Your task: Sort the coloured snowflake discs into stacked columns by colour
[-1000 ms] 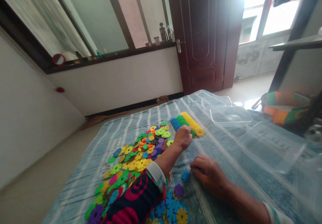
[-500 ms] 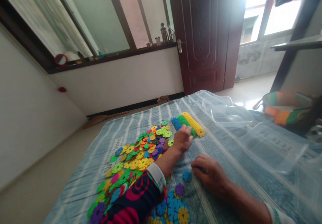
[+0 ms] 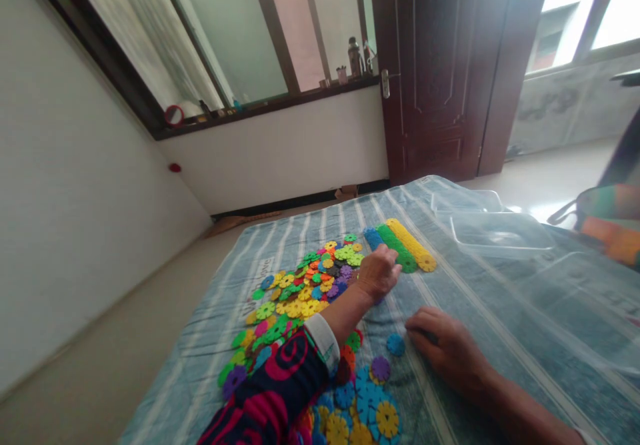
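Observation:
My left hand [image 3: 380, 273] is closed at the near end of a blue row of discs [image 3: 373, 237]; its fingertips and anything between them are hidden. Right beside that row lie a green row [image 3: 397, 248] and a yellow row [image 3: 411, 245]. Under and left of my left forearm spreads a loose pile of many-coloured notched discs [image 3: 295, 308]. My right hand [image 3: 447, 342] rests on the striped cloth with fingers curled, and what they hold, if anything, is hidden. Near its fingertips lie a single blue disc [image 3: 395, 344] and a purple disc [image 3: 381, 368].
Clear plastic boxes [image 3: 503, 252] stand on the right of the striped cloth [image 3: 480, 312], with another clear container [image 3: 590, 298] nearer. A colourful bag [image 3: 613, 232] is at the far right. Beyond the cloth are a dark red door [image 3: 440, 132] and a white wall.
The view has swung left, so everything appears shifted to the right. Both hands remain in nearly the same places on the cloth, my left hand still at the blue row.

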{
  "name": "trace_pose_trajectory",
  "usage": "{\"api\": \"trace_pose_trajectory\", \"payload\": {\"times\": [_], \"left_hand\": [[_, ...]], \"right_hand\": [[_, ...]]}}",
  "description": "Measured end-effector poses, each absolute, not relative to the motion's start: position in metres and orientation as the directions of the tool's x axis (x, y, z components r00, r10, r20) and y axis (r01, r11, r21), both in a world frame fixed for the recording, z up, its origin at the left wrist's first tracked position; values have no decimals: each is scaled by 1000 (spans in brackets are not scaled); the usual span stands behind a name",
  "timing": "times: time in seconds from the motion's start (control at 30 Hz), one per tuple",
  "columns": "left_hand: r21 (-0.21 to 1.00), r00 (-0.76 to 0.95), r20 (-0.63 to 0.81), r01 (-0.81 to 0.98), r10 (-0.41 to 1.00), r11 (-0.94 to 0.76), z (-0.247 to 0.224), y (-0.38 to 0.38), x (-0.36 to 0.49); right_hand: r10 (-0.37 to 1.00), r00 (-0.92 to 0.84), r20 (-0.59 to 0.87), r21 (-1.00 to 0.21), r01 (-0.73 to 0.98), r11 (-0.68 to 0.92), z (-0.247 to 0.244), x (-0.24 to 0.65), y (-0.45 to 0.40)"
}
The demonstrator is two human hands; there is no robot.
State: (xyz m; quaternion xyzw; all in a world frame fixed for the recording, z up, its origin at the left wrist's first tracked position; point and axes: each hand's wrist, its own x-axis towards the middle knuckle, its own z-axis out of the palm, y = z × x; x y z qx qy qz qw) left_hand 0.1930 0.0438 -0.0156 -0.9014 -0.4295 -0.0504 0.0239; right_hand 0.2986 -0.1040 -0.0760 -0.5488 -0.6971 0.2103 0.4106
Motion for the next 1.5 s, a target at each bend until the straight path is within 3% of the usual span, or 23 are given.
{"api": "trace_pose_trajectory", "payload": {"times": [0.3,0.43,0.7,1.0,1.13,1.33,1.43,1.5], "left_hand": [[-110,372,-2,923,928,-369,33,76,31],[-99,345,-75,931,936,-351,34,74,-16],[-83,361,-43,928,931,-364,13,65,-19],[-72,347,38,936,937,-343,23,61,-28],[70,320,128,941,939,-331,33,60,-18],[365,496,172,771,851,-522,33,46,55],[403,554,201,705,808,-584,21,40,106],[363,575,213,704,790,-610,10,39,138]], "right_hand": [[941,-76,331,-738,601,308,-75,298,-106],[942,-74,328,-741,599,305,-75,299,-106],[931,-54,360,-749,578,323,-74,298,-106],[930,-55,364,-736,594,324,-74,298,-106],[930,-57,364,-727,607,321,-74,298,-104],[926,-58,372,-709,626,324,-72,297,-102],[925,-58,376,-705,630,326,-72,297,-102],[922,-65,383,-701,629,335,-73,298,-101]]}}
